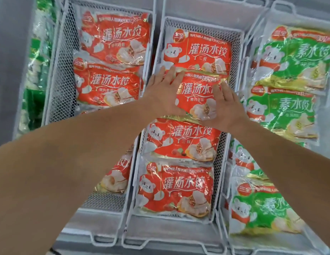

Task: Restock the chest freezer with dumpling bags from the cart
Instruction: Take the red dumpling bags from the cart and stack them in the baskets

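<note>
Forearms: both bare, reaching from the near edge out over the freezer baskets, converging on the middle column.
Left hand (164,92): palm down, fingers straight and spread, laid flat on the left part of a red dumpling bag (199,92); nothing is curled round the bag.
Right hand (227,105): palm down, fingers straight and a little apart, pressing on the right edge of the same bag, thumb toward its near corner.
Red dumpling bag: glossy red-orange pack with white characters, a gold trim and a picture of dumplings; it lies tilted on top of other bags in the middle column, across the join between the far middle basket (238,39) and the near middle basket (218,181).
Middle column: more red bags of the same kind, one farther off and two nearer than the pressed bag.
Left baskets (55,70): white wire mesh, holding red bags stacked flat.
Right baskets (271,19): holding green dumpling bags (293,59) with a white bear printed on them.
Far left: green packs, blurred.
</note>
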### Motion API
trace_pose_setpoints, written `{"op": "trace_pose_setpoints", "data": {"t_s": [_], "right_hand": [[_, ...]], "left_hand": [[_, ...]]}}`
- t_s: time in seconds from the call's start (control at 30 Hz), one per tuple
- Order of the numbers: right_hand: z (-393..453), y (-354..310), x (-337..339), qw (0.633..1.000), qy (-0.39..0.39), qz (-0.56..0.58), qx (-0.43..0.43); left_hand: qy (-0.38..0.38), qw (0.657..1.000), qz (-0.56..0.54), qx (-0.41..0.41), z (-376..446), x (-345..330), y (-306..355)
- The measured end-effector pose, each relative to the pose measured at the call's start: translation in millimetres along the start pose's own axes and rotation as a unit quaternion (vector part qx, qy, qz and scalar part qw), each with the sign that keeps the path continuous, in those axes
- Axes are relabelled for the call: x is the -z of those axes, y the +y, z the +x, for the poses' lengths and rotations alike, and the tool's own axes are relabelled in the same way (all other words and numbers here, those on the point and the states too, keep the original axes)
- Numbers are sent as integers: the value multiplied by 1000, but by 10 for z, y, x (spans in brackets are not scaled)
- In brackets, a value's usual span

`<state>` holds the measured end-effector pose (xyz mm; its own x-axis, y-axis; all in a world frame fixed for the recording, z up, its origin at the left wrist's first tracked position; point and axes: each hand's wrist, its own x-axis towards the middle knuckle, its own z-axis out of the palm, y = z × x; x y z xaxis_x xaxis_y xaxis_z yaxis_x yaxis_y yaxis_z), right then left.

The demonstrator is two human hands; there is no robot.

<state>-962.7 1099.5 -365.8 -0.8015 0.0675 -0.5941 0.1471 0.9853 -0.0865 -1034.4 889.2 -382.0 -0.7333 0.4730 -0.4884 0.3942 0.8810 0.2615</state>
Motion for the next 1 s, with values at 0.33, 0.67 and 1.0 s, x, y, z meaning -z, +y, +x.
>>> {"op": "trace_pose_setpoints", "data": {"t_s": [0.33, 0.67, 1.0], "right_hand": [[-1217, -235, 24, 997, 39, -7, 66], [-2235, -478, -323, 986, 29, -62, 153], [-3181, -1064, -710, 947, 53, -92, 303]], "left_hand": [[71, 996, -36, 32, -1341, 92, 170], [183, 964, -126, 145, -2795, -212, 538], [288, 890, -185, 300, -4447, -715, 789]]}}
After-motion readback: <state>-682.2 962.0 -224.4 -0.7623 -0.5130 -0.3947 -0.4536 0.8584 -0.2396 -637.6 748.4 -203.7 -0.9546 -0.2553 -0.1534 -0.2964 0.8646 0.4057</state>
